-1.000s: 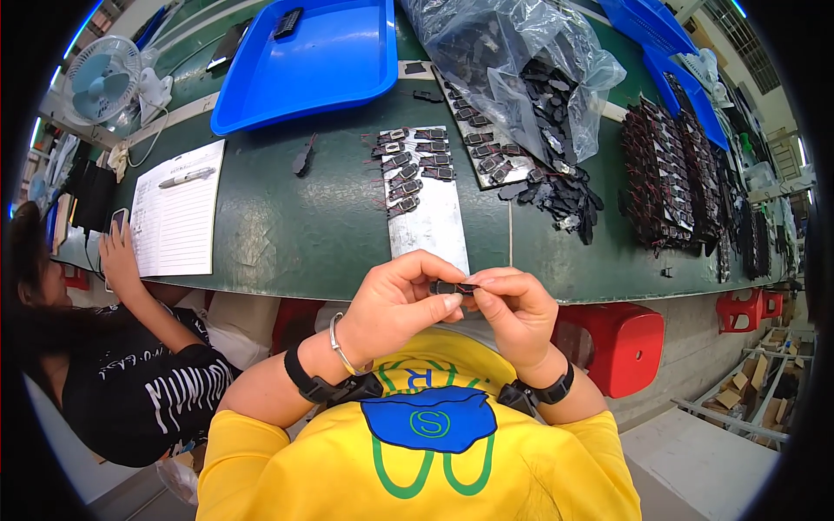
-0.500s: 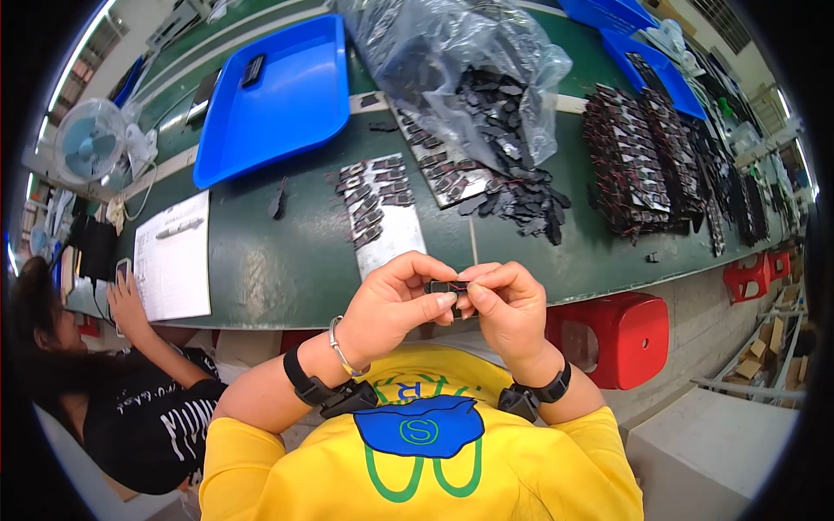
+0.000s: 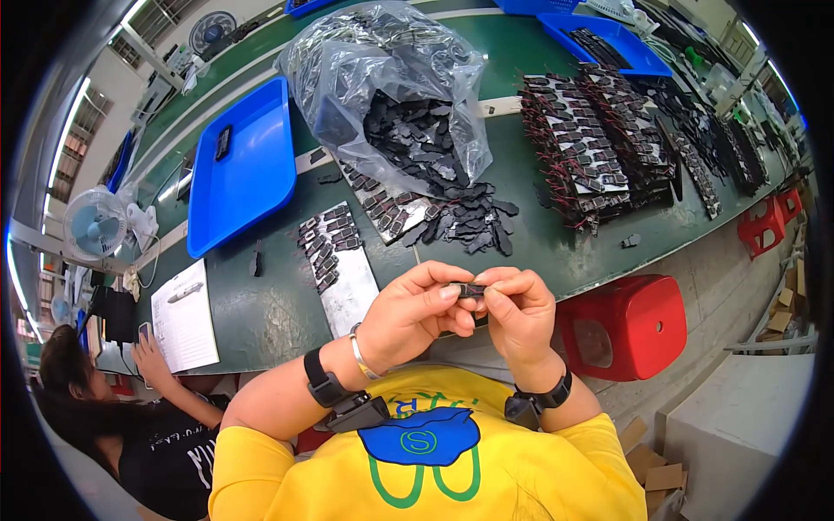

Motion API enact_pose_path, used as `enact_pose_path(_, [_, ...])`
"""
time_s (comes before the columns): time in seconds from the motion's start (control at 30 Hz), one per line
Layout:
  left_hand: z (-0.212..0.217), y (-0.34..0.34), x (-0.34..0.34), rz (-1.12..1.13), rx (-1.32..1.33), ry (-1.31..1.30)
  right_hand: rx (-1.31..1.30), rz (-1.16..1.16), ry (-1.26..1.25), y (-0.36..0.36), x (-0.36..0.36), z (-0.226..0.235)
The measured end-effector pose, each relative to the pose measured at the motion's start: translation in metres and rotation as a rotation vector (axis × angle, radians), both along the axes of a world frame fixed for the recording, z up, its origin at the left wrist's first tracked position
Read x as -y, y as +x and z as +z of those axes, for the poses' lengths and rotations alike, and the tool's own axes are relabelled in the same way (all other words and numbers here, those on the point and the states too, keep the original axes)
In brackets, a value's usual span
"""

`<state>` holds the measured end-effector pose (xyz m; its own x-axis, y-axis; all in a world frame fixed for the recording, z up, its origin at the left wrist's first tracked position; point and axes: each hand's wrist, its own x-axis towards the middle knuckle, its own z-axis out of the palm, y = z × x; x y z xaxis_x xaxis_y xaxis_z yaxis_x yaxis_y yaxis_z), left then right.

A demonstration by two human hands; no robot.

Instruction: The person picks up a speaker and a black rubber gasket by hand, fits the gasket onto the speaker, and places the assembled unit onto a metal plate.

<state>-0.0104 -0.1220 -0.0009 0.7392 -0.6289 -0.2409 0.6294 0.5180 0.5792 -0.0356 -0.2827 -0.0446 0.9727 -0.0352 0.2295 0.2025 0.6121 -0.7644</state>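
Note:
Near the table's front edge, my left hand [image 3: 408,311] and my right hand [image 3: 523,314] pinch a small black rectangular part [image 3: 469,290] between thumbs and fingertips, one hand at each end. It lies nearly level; its finer details are too small to tell. Just beyond my left hand rests a white board [image 3: 352,300] with rows of similar small black parts at its far end. A second board [image 3: 419,211] of such parts lies partly under a clear plastic bag [image 3: 317,78]. Flat black pieces [image 3: 476,224] spill from the bag's mouth onto the table.
A blue tray [image 3: 265,187] holding one black item stands at the left. Stacked boards of wired parts [image 3: 582,143] stand at the right. A red stool [image 3: 634,326] sits by the table edge. On the left, a co-worker's hand [image 3: 155,363] is near a paper sheet [image 3: 195,334] with a pen.
The view has shifted, so the table's things sit further left. My hands still hold the black part, which is turned more level; the red wire seen on it before no longer shows clearly.

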Motion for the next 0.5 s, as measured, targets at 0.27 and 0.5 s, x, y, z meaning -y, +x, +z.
enact_pose_path(0.27, [-0.011, -0.001, 0.012, 0.010, 0.069, -0.008, -0.150, 0.051, 0.165, -0.002, 0.008, 0.002])
enact_pose_path(0.5, [0.002, 0.012, -0.003, -0.098, 0.203, 0.328, -0.115, 0.090, 0.222, 0.004, 0.011, 0.001])
